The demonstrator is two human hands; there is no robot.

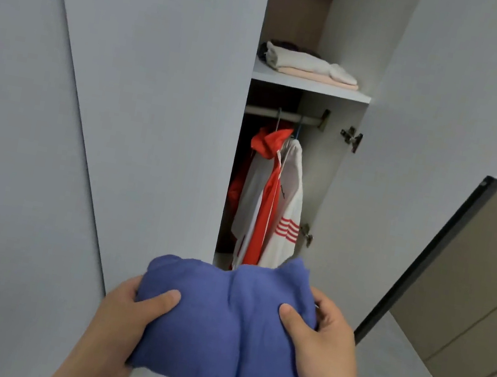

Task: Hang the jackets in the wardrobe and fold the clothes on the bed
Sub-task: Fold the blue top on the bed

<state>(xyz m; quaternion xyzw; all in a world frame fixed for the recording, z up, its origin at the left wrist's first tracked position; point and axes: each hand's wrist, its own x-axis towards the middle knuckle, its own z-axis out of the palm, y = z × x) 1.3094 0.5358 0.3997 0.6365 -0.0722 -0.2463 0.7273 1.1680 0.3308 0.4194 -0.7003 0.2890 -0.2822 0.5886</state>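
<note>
Folded blue garment (225, 326) sits between your hands: left hand (124, 312) and right hand (318, 335) each grip an edge, thumbs on top. Beyond your hands, open wardrobe (338, 177) (red-and-white jackets (271, 199) hanging, folded clothes (307, 63) shelved above).

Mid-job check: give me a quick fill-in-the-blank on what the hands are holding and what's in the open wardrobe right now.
1. The left hand and right hand grip a folded ____ garment.
2. The folded clothes lie on the shelf, which sits ____ the rail.
3. The white jacket hanging from the rail is marked with four red ____.

Missing words: blue; above; stripes.
</note>
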